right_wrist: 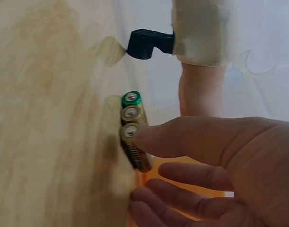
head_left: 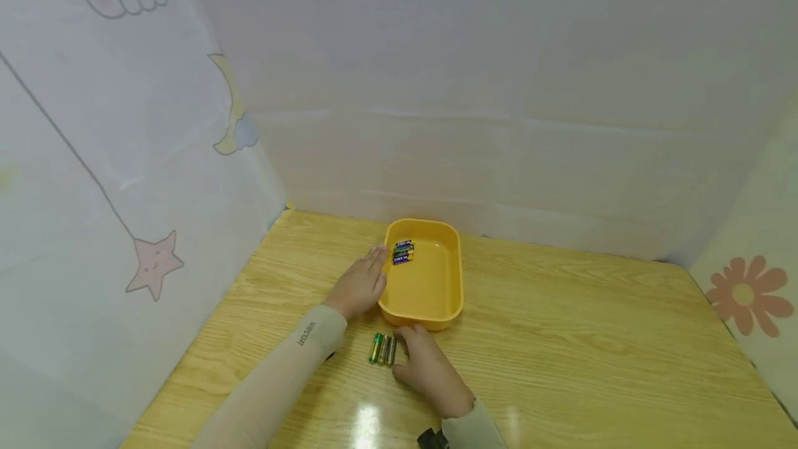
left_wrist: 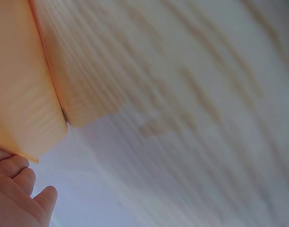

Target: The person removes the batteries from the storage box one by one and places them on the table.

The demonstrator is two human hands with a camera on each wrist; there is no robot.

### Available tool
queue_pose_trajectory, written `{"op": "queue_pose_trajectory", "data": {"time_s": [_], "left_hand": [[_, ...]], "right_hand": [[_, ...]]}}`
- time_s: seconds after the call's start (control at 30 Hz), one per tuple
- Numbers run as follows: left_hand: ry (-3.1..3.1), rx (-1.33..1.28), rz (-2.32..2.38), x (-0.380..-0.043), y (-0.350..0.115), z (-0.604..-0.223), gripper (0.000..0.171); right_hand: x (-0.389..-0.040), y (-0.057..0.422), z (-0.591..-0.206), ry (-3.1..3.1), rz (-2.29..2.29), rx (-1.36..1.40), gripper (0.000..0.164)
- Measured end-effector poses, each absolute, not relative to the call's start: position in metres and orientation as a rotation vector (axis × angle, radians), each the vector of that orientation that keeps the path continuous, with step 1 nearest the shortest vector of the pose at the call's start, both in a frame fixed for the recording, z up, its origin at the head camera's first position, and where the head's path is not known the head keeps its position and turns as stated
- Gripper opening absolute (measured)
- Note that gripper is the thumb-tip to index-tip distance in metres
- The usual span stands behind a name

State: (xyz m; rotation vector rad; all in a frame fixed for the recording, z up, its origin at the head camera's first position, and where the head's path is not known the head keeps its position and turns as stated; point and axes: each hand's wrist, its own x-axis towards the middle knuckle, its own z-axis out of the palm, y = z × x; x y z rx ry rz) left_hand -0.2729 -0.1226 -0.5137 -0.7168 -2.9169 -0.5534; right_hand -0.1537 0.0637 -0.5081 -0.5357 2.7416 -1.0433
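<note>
Three batteries stand side by side in a row on the table: a green one [head_left: 375, 348] and two gold-and-dark ones [head_left: 386, 350]. My right hand [head_left: 427, 364] is at the row's right side, thumb by the near end of the closest battery [right_wrist: 131, 132] and fingers spread toward its far end. In the right wrist view the thumb overlaps that battery's edge; a gap shows by the index finger. With fingers extended, my left hand [head_left: 361, 284] rests against the left side of a yellow plastic tray [head_left: 461, 283]. Several batteries [head_left: 403, 252] lie together at the tray's upper left.
The wooden table [head_left: 561, 338] extends widely to the right. A pale sheet wall [head_left: 499, 102] rises close behind the tray. Another printed sheet [head_left: 149, 179] stands along the table's left edge, and a flower-printed one [head_left: 742, 293] along the right.
</note>
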Motion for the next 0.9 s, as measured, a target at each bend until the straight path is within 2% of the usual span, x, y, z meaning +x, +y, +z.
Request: {"op": "queue_pose_trajectory", "data": {"time_s": [0.37, 0.9], "left_hand": [[-2.913, -0.723, -0.565, -0.269, -0.122, -0.508, 0.057], [-2.925, -0.707, -0.577, -0.272, -0.122, -0.513, 0.057]], "right_hand": [[-0.148, 0.072, -0.48, 2.706, -1.112, -0.609, 0.031], [-0.158, 0.078, -0.465, 2.959, -1.357, -0.545, 0.014]]}}
